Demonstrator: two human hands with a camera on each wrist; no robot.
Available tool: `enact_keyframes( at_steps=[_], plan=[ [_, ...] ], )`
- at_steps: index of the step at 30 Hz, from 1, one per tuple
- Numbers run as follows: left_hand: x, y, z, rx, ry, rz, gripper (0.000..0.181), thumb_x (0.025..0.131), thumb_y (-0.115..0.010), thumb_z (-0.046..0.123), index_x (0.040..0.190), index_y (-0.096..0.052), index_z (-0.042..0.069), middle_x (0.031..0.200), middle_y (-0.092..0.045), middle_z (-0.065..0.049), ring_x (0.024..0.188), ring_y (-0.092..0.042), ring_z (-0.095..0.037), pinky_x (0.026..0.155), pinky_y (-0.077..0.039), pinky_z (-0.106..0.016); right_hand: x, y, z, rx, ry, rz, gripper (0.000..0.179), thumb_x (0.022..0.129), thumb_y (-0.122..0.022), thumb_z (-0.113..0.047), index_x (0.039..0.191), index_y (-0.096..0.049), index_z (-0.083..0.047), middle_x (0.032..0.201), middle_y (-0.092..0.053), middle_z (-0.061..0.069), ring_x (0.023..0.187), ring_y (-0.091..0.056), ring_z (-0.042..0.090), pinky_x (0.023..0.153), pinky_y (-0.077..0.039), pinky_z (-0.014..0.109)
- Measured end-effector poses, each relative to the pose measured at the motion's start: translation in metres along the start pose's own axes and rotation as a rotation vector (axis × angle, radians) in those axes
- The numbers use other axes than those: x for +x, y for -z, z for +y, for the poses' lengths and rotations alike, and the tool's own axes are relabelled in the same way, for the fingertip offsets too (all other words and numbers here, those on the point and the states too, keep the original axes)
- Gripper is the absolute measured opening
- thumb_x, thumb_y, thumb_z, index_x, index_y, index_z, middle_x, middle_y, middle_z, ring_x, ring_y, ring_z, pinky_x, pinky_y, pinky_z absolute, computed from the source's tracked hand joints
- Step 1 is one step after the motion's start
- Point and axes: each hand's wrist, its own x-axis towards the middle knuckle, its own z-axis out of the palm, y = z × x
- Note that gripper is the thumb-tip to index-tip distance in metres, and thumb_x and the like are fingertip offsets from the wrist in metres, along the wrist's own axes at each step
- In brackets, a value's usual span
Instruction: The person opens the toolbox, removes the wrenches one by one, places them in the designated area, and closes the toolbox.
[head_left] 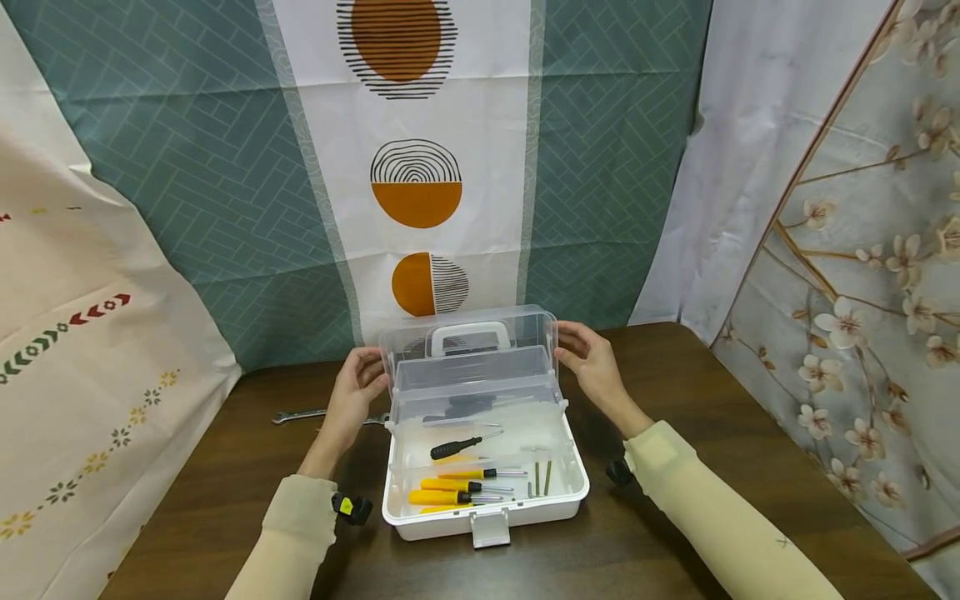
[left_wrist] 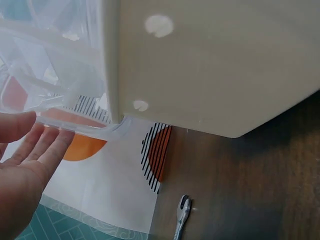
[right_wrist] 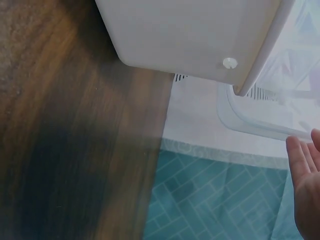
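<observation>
A white plastic toolbox [head_left: 435,527] stands on the table with its clear lid [head_left: 536,321] tilted up and back; a white handle [head_left: 471,329] shows through it. My left hand [head_left: 352,396] holds the lid's left edge, thumb in front and fingers behind. On the opposite edge, my right hand [head_left: 596,367] holds the lid between thumb and fingertips. Inside lie several yellow-handled screwdrivers [head_left: 442,497], a black-handled screwdriver [head_left: 455,448] and some thin metal pieces [head_left: 547,478]. A clear inner tray [head_left: 472,387] is raised below the lid. The white front latch [head_left: 491,530] hangs down.
A metal wrench [head_left: 298,415] lies on the dark wooden table [head_left: 225,492], partly hidden behind my left hand. Patterned cloth [head_left: 420,250] hangs along the table's back edge, with more cloth on both sides.
</observation>
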Motion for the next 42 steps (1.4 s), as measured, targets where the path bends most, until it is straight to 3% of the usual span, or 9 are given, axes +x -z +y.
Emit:
enact_keyframes(
  at_steps=[10, 15, 20, 25, 33, 39, 42],
  plan=[
    [-0.008, -0.005, 0.001, -0.020, -0.128, 0.020, 0.041, 0.098, -0.050, -0.020, 0.137, -0.038, -0.015, 0.143, -0.043, -0.030, 0.122, -0.054, -0.002, 0.098, -0.046, -0.012, -0.008, 0.002, -0.006, -0.009, 0.037, 0.019, 0.042, 0.090, -0.068, 0.017, 0.131, -0.060, 0.013, 0.131, -0.062, 0.031, 0.120, -0.064, 0.036, 0.090, -0.054, 0.018],
    [-0.013, -0.006, 0.003, -0.024, -0.148, 0.026, 0.041, 0.096, -0.050, -0.022, 0.135, -0.038, -0.016, 0.142, -0.045, -0.031, 0.123, -0.054, -0.002, 0.098, -0.047, -0.013, -0.013, 0.002, -0.009, -0.016, 0.068, 0.012, 0.042, 0.091, -0.069, 0.014, 0.132, -0.060, 0.011, 0.132, -0.062, 0.030, 0.118, -0.065, 0.024, 0.089, -0.054, 0.017],
    [-0.017, -0.005, 0.004, -0.005, -0.185, 0.024, 0.039, 0.095, -0.052, -0.023, 0.131, -0.039, -0.016, 0.138, -0.048, -0.025, 0.123, -0.054, -0.003, 0.098, -0.048, -0.015, -0.017, 0.004, -0.011, -0.042, 0.102, 0.003, 0.042, 0.092, -0.069, 0.012, 0.133, -0.061, 0.008, 0.131, -0.063, 0.027, 0.118, -0.064, 0.026, 0.088, -0.054, 0.018],
    [-0.020, -0.001, 0.006, 0.016, -0.223, -0.033, 0.039, 0.094, -0.052, -0.024, 0.130, -0.038, -0.016, 0.139, -0.044, -0.025, 0.126, -0.053, -0.004, 0.099, -0.048, -0.015, -0.022, 0.004, -0.012, -0.074, 0.146, 0.017, 0.044, 0.090, -0.070, 0.014, 0.132, -0.061, 0.006, 0.130, -0.064, 0.025, 0.117, -0.065, 0.022, 0.088, -0.055, 0.017],
    [-0.027, 0.007, 0.012, 0.083, -0.211, -0.058, 0.034, 0.095, -0.057, -0.019, 0.126, -0.044, -0.013, 0.142, -0.045, -0.024, 0.125, -0.053, -0.001, 0.098, -0.049, -0.016, -0.031, 0.002, -0.013, -0.138, 0.241, 0.028, 0.046, 0.086, -0.071, 0.020, 0.128, -0.063, 0.003, 0.132, -0.065, 0.019, 0.117, -0.067, 0.029, 0.085, -0.057, 0.019],
    [-0.029, 0.007, 0.014, 0.091, -0.239, -0.034, 0.030, 0.094, -0.058, -0.020, 0.122, -0.048, -0.014, 0.137, -0.052, -0.010, 0.121, -0.057, 0.000, 0.097, -0.051, -0.017, -0.036, -0.001, -0.018, -0.117, 0.302, 0.046, 0.046, 0.082, -0.069, 0.028, 0.124, -0.062, 0.009, 0.130, -0.063, 0.025, 0.117, -0.066, 0.016, 0.084, -0.058, 0.020],
    [-0.027, 0.006, 0.015, 0.032, -0.266, -0.033, 0.025, 0.096, -0.057, -0.019, 0.118, -0.048, -0.016, 0.130, -0.056, 0.000, 0.116, -0.061, -0.002, 0.095, -0.052, -0.017, -0.037, 0.000, -0.017, -0.110, 0.331, 0.040, 0.045, 0.082, -0.068, 0.029, 0.123, -0.062, 0.009, 0.130, -0.062, 0.026, 0.119, -0.065, 0.013, 0.085, -0.058, 0.021]
  ],
)
